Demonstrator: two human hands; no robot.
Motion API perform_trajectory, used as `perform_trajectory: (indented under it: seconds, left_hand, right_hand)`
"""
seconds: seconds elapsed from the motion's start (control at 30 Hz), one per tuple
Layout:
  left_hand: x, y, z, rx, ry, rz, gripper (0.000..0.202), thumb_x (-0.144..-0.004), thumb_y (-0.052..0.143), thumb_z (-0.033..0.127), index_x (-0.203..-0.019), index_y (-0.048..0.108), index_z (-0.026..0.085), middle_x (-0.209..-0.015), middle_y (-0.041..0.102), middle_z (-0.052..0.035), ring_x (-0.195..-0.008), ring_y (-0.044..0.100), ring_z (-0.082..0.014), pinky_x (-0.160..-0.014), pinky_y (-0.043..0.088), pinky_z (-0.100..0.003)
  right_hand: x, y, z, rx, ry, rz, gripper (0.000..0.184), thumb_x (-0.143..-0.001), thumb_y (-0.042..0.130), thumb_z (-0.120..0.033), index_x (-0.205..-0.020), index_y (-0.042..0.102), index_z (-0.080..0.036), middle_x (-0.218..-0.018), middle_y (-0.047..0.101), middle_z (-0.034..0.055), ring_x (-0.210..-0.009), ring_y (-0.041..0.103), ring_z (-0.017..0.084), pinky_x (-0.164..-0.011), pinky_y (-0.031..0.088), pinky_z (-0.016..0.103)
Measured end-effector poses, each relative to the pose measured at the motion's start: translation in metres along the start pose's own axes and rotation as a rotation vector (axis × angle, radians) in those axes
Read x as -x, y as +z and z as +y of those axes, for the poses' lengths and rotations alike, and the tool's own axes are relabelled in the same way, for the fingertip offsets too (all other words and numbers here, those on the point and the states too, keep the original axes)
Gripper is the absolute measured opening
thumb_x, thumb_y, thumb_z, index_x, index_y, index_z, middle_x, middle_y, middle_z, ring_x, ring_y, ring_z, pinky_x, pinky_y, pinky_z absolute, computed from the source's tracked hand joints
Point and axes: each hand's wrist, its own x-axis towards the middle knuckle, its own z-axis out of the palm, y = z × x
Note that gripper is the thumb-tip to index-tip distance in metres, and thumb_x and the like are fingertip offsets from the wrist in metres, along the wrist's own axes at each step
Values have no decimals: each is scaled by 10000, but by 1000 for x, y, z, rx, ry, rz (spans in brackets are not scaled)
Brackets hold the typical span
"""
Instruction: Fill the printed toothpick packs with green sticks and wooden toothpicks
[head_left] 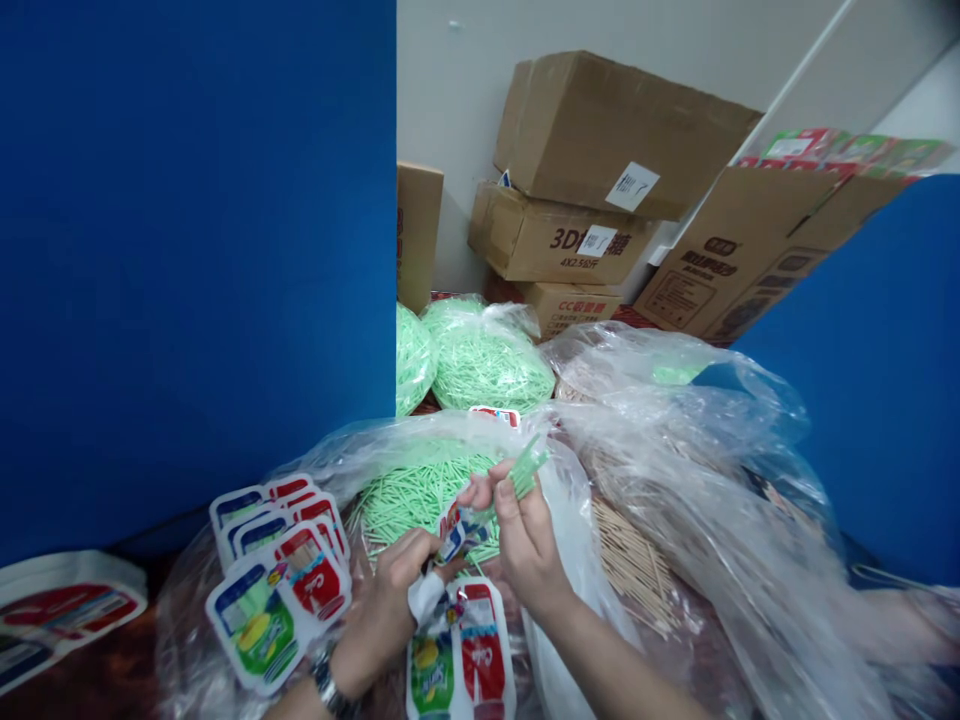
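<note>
My right hand (529, 540) is closed around a small bundle of light green sticks (529, 466), which point up and to the right. My left hand (391, 588) grips a crumpled printed pouch (454, 535), and the right fingertips are close to its upper end; whether they touch it I cannot tell. Beneath both hands lies a heap of loose green sticks (420, 490) in an opened clear plastic bag. Just below them is a flat double pouch (486, 645) with a green lemon side and a red cola side. More such pouches (255, 620) are piled left of my left hand.
Brown sticks (634, 570) lie in a clear plastic bag (697, 480) on the right. Tied bags of green sticks (487, 365) stand behind. Cardboard boxes (622, 130) are stacked at the back. Blue panels (195, 250) flank the space. Another person's forearm (900, 625) shows at right.
</note>
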Motion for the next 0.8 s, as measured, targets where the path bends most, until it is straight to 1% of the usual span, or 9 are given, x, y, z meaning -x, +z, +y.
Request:
perform_trajectory:
  seconds: [0.1,0.27,0.37,0.47,0.53,0.6,0.67,0.73,0.8]
  left_hand:
    - [-2,0,5,19,3,4,154,-882,552,187,-741,493,203,-730,556,1,-690,546,-168,-652,396,-272]
    - [-7,0,12,32,15,24,174,-889,538,206,-724,485,198,-712,554,-1,-672,547,-167,-639,408,-271]
    - [-9,0,15,18,16,44,190,-892,532,228,-710,489,192,-695,553,-9,-652,541,-171,-623,412,-277]
    - [-10,-1,15,3,29,42,181,-889,530,214,-713,500,187,-690,550,-12,-649,537,-172,-616,407,-280]
    - [-11,-1,12,3,45,43,169,-892,532,209,-726,507,188,-690,547,-6,-645,533,-167,-613,403,-276]
    - [-11,-1,9,10,62,47,155,-896,538,218,-746,515,190,-701,554,-4,-652,536,-163,-618,404,-272]
    - [-10,-1,7,12,69,46,148,-896,550,224,-755,520,190,-713,561,-3,-666,543,-163,-625,403,-268]
    - [-11,0,7,4,66,49,167,-894,559,225,-737,514,188,-700,551,5,-656,540,-158,-613,393,-260]
    - [-12,0,8,-7,67,53,186,-889,567,225,-717,508,186,-678,534,14,-636,530,-151,-597,380,-254]
  right_hand:
    - [4,3,1,160,-43,19,202,-973,397,-388,-943,522,-232,-830,579,9,-1014,573,194,-966,408,409]
    - [8,5,7,330,-117,71,212,-986,353,-364,-964,525,-242,-873,597,26,-1156,494,210,-1050,313,456]
    - [9,3,15,440,-132,60,244,-987,333,-355,-1029,543,-236,-1058,602,63,-1252,414,220,-1093,254,486]
    - [10,-2,22,532,-144,32,241,-976,358,-360,-1048,548,-230,-1295,505,91,-1341,312,247,-1104,235,509]
    - [10,-6,25,588,-173,-18,224,-964,389,-362,-1023,562,-232,-1366,455,88,-1376,254,264,-1106,227,516]
    - [9,-11,25,615,-172,-83,230,-966,388,-359,-1008,576,-233,-1338,490,87,-1383,242,261,-1108,232,507]
    - [8,-14,23,600,-128,-125,254,-976,362,-358,-1016,579,-234,-1248,563,89,-1374,268,247,-1097,263,486]
    - [7,-17,20,565,-91,-139,270,-984,341,-363,-1033,575,-236,-1164,612,83,-1363,296,237,-1086,285,475]
    - [6,-17,16,521,-97,-127,263,-987,339,-365,-1033,565,-239,-1112,637,75,-1348,326,232,-1080,292,472]
